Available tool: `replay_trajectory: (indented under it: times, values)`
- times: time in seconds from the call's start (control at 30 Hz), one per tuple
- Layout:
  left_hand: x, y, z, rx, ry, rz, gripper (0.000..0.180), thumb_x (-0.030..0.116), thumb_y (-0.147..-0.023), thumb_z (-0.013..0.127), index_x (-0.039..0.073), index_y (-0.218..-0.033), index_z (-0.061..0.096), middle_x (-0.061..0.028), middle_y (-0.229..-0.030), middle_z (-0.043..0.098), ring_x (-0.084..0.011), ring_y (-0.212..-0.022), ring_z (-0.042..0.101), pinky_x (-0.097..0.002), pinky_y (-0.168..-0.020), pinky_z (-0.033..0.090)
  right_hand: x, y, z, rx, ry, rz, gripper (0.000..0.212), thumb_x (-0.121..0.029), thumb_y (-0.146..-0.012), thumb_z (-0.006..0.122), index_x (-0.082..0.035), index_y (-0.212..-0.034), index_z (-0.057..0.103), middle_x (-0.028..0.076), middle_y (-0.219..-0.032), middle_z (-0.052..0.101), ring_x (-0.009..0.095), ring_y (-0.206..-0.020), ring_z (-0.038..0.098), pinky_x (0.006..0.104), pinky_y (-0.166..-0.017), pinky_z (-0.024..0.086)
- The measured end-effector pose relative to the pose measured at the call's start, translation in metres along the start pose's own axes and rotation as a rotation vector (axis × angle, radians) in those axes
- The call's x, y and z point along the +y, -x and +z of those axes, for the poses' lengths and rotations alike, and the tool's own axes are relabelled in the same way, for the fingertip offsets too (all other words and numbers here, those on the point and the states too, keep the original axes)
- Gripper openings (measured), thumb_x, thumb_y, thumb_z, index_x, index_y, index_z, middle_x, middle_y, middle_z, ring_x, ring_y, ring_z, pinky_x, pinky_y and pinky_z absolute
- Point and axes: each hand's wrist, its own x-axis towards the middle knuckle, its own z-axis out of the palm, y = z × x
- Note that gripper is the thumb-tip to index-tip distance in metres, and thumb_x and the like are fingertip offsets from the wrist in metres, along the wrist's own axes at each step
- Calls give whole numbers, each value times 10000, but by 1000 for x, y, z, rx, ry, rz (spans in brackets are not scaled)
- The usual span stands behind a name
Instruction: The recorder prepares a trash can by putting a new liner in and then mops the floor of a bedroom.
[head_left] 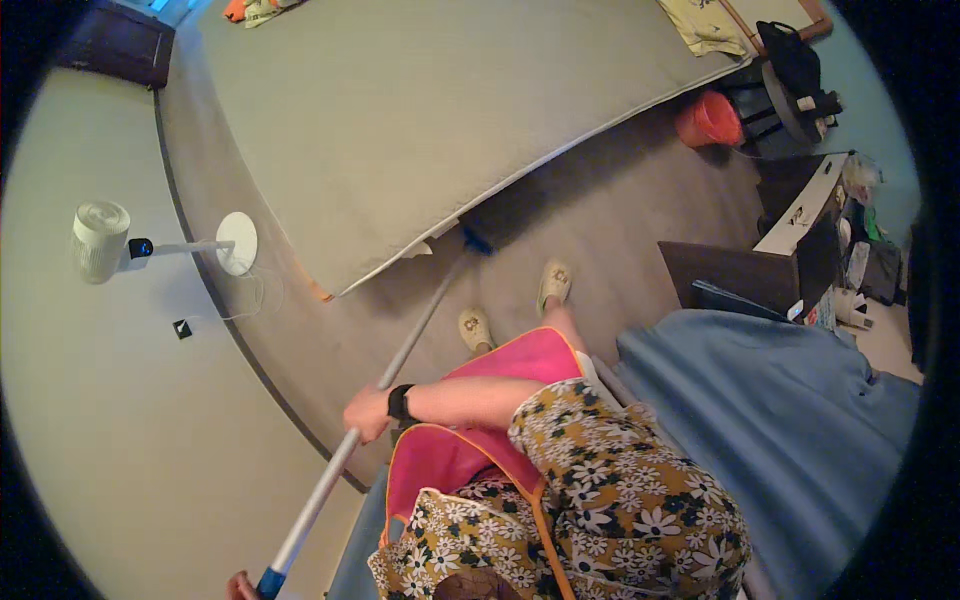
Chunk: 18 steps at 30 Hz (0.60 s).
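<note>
A long-handled mop (408,345) with a pale grey pole slants from the lower left up to the bed's edge. Its small blue head (477,241) rests on the floor beside the bed, partly under the edge; its exact make is too small to tell. My right hand (369,414), with a black watch at the wrist, reaches across my body and is wrapped round the middle of the pole. At the bottom edge, my left hand (241,587) is at the pole's blue end (270,583), mostly cut off, with its fingers curled beside it.
A bed (430,110) with a pale cover fills the far side. On the left stands a white fan (238,244) with a trailing cord. A red bucket (710,120), a stool (790,100) and a dark cabinet (725,275) line the right. Blue fabric (770,400) lies beside me.
</note>
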Motion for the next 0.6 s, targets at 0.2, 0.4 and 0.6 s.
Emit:
replay_trajectory:
  times: [0.2, 0.4, 0.6]
  values:
    - [12, -1, -22, 67, 331, -6, 236, 275, -813, 583, 40, -819, 594, 31, -585, 430, -79, -489, 305, -228, -430, 261, -11, 0, 8, 107, 7, -80, 112, -151, -574, 593, -105, -675, 603, 120, -669, 597, 314, -688, 581, 426, -558, 443]
    - [24, -45, 60, -160, 372, 123, 192, 221, -818, 530, 45, -825, 608, 8, -565, 475, -57, -494, 466, -199, -378, 310, 56, 71, 21, 272, 98, 141, 155, -126, -568, 573, -110, -720, 602, 128, -702, 597, 324, -707, 580, 434, -594, 455]
    - [115, 0, 191, -512, 390, 111, 244, 246, -806, 544, 18, -757, 616, -32, -543, 531, -88, -394, 470, -203, -313, 301, 151, 216, 3, 328, 164, 558, 237, -153, -584, 602, -119, -817, 629, 130, -783, 614, 315, -776, 586, 418, -666, 466]
